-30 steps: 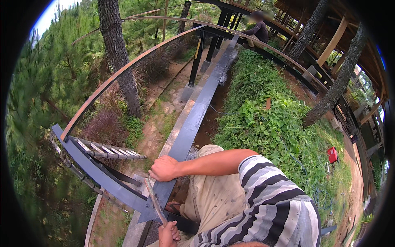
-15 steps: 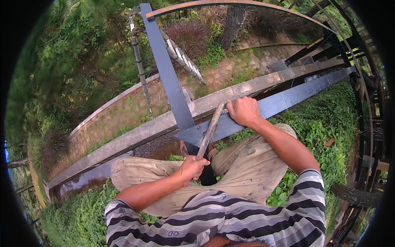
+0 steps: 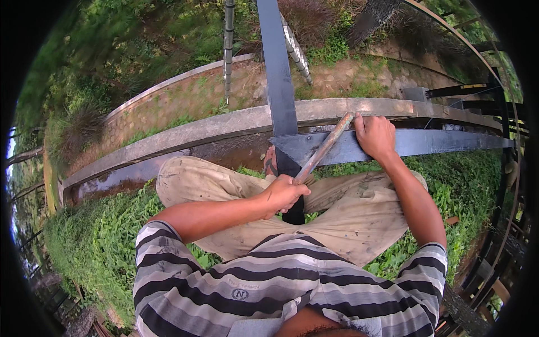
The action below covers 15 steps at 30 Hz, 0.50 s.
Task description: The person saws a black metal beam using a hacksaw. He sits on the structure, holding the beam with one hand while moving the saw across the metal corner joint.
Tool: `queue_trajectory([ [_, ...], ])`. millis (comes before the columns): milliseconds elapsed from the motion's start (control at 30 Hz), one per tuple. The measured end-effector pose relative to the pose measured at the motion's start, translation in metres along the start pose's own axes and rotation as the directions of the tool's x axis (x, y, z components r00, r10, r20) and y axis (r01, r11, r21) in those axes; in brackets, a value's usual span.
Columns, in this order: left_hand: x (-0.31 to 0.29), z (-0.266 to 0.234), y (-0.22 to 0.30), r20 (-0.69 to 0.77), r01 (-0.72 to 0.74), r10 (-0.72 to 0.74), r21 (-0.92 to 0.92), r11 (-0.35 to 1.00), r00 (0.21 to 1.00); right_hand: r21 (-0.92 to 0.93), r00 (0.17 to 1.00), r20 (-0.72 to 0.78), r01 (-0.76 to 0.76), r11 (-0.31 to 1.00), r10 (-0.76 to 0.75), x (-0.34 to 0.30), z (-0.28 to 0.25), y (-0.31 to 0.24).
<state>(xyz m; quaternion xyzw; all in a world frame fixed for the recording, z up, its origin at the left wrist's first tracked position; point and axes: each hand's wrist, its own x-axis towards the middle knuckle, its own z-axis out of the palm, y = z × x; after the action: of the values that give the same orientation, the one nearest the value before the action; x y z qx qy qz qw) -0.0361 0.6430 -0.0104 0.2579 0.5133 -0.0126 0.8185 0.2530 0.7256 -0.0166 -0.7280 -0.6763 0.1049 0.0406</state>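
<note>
Left fingers (image 3: 301,191) clenched; right fingers (image 3: 373,119) bent.

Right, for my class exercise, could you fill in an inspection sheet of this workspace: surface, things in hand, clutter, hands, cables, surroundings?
Surface: grey metal beam, meeting a second beam at a corner.
Things in hand: worn, streaked rod, slanting across the first beam.
Clutter: small brown piece among the plants.
Hands: left hand closed around the rod's lower end; right hand at the first beam, beside the rod's upper end, its grip unclear.
Cables: nothing clearly seen.
Surroundings: green plants, concrete ledge, bamboo-like pole.
</note>
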Motion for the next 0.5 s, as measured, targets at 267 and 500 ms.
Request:
queue_trajectory([
  [267, 0.008, 0.006, 0.005, 0.007, 0.012, -0.012, -0.044, 0.999, 1.0, 0.066, 0.996, 0.079, 0.026, 0.997, -0.031, 0.012, -0.014, 0.004],
  [500, 0.01, 0.024, 0.008, 0.018, -0.013, 0.013, 0.008, 1.0, 1.0, 0.103, 0.999, 0.011, 0.04, 0.994, -0.041, -0.009, -0.021, 0.026],
])
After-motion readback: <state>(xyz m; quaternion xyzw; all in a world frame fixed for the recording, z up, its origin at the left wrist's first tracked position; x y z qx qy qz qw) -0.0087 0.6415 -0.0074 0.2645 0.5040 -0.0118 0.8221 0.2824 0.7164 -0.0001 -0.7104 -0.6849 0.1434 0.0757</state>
